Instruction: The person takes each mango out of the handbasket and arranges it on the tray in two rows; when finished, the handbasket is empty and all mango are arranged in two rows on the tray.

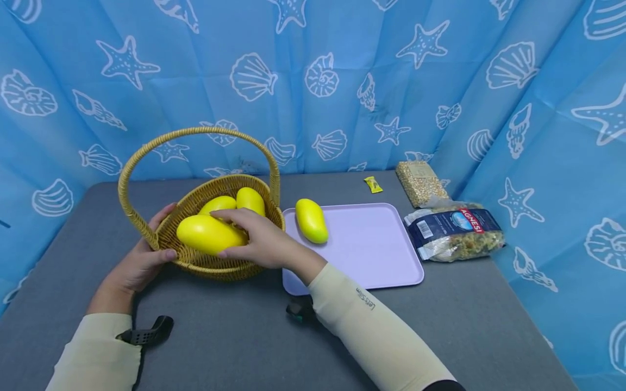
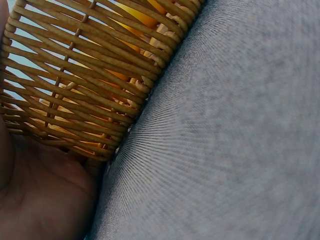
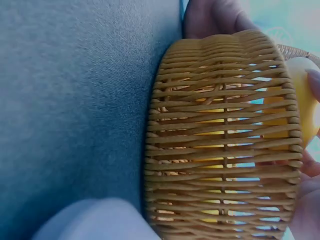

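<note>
On the left of the head view stands a woven wicker basket [image 1: 220, 270] with a tall arched handle [image 1: 194, 130]. My left hand [image 1: 138, 264] holds its left side, the thumb at the rim and the fingers around the outside. A yellow mango [image 1: 205, 233] is gripped by my right hand [image 1: 266, 237], over the front of the basket opening. Behind it, two more mangoes [image 1: 250, 200] lie inside. In the right wrist view the held mango [image 3: 301, 82] shows above the basket rim [image 3: 292, 112]. The basket wall [image 2: 75, 75] fills the upper left of the left wrist view.
Right of the basket, a lilac tray [image 1: 367, 244] carries another mango [image 1: 311, 220] on its left side. A small yellow wrapped candy [image 1: 373, 184] lies behind the tray. Farther right are a pack of grains [image 1: 420, 182] and an Agnesi pasta bag [image 1: 457, 231]. A blue curtain [image 1: 313, 43] hangs behind.
</note>
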Demonstrator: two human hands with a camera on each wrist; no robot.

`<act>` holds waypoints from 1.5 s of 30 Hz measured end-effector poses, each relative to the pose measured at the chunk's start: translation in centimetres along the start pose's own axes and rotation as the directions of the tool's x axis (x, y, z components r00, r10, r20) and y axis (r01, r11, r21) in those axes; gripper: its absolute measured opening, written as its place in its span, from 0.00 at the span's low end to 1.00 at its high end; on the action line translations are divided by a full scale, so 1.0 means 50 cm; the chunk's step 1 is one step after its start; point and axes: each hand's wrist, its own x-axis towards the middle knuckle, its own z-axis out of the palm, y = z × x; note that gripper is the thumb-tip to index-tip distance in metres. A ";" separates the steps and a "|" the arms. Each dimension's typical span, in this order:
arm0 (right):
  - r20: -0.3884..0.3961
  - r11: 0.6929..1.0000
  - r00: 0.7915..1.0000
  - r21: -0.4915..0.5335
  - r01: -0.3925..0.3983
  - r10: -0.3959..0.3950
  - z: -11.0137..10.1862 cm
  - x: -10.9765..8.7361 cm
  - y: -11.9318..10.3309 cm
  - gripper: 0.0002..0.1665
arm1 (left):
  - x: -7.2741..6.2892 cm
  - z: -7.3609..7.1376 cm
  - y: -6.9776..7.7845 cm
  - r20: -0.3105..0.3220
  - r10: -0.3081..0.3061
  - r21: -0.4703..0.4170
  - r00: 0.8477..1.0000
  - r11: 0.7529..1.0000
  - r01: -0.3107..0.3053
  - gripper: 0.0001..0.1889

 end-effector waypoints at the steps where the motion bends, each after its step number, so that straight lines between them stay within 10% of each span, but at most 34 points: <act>1: -0.007 1.000 1.000 0.002 0.001 -0.001 -0.001 -0.005 -0.001 0.45 | 0.000 -0.001 0.000 0.001 0.001 -0.001 1.000 1.000 -0.001 0.51; 17: -0.181 0.989 0.983 0.145 0.004 0.023 -0.046 -0.104 -0.002 0.43 | 0.002 0.002 0.003 0.014 0.008 -0.002 1.000 1.000 -0.008 0.52; 45: -0.414 0.962 0.885 0.247 -0.116 0.213 -0.180 -0.252 0.077 0.46 | 0.002 0.002 0.004 -0.009 -0.007 0.002 1.000 1.000 0.007 0.53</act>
